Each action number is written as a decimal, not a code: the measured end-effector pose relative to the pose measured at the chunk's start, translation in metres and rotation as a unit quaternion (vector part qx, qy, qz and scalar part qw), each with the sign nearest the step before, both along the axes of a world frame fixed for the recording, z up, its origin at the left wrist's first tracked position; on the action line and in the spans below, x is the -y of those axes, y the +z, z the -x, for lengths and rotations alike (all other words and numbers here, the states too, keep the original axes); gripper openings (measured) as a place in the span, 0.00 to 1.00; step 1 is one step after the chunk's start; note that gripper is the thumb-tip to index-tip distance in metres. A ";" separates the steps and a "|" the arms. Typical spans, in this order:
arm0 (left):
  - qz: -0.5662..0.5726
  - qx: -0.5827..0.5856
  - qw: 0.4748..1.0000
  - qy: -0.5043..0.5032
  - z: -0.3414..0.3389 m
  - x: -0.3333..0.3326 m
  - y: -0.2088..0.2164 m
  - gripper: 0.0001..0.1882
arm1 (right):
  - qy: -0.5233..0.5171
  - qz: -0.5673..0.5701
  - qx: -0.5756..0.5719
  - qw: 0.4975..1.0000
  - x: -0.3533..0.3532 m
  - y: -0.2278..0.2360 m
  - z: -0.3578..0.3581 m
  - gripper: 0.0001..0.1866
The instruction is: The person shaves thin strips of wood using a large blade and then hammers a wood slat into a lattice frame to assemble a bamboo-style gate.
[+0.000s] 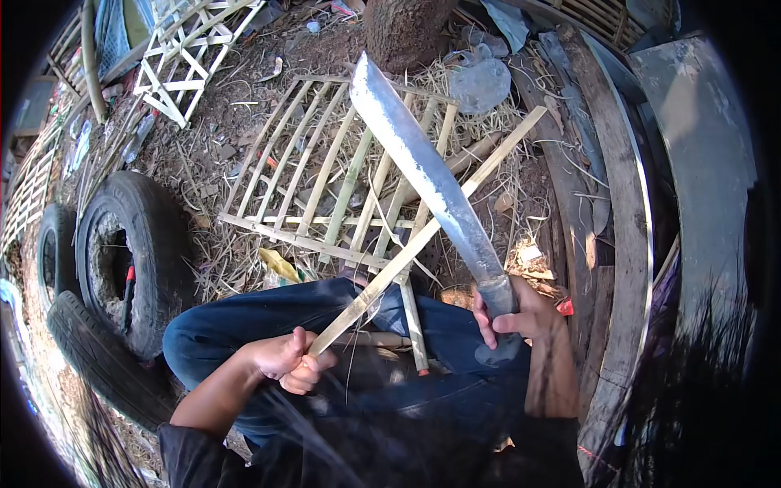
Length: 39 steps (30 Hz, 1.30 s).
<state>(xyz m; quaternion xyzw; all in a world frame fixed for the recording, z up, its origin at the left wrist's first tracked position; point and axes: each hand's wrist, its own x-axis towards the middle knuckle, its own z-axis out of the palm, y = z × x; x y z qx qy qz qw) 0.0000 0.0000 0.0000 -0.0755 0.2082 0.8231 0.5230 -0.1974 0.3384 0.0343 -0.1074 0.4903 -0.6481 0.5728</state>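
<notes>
My left hand (294, 363) is closed around the lower end of a long, pale bamboo strip (382, 282), which slants up to the right across my lap. In my right hand (527, 315) is the handle of a machete (419, 171). Its broad, worn steel blade points up and to the left, crossing over the strip near the middle. Whether blade and strip touch, I cannot tell. Beyond my bent legs lies a flat frame of bamboo slats (285, 237) on the ground. A narrow stick (412, 321) stands slanted between my knees.
Old tyres (159, 252) lie at my left. A white lattice panel (195, 84) is at the far left, with a tree trunk (403, 32) at the far middle. Long weathered planks (622, 187) run along my right. Shavings and a clear plastic piece (480, 85) litter the dirt.
</notes>
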 end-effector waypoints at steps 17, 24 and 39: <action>0.004 -0.078 0.997 0.018 -0.002 0.013 -0.008 0.37 | -0.114 -0.261 -0.245 0.927 0.042 0.005 -0.035 0.10; 0.003 -0.075 0.997 0.022 -0.008 0.017 -0.019 0.37 | -0.111 -0.224 -0.239 0.938 0.042 -0.006 -0.041 0.09; 0.028 -0.087 0.995 0.049 0.002 0.019 -0.016 0.39 | -0.060 -0.248 -0.216 0.942 0.044 -0.001 -0.047 0.17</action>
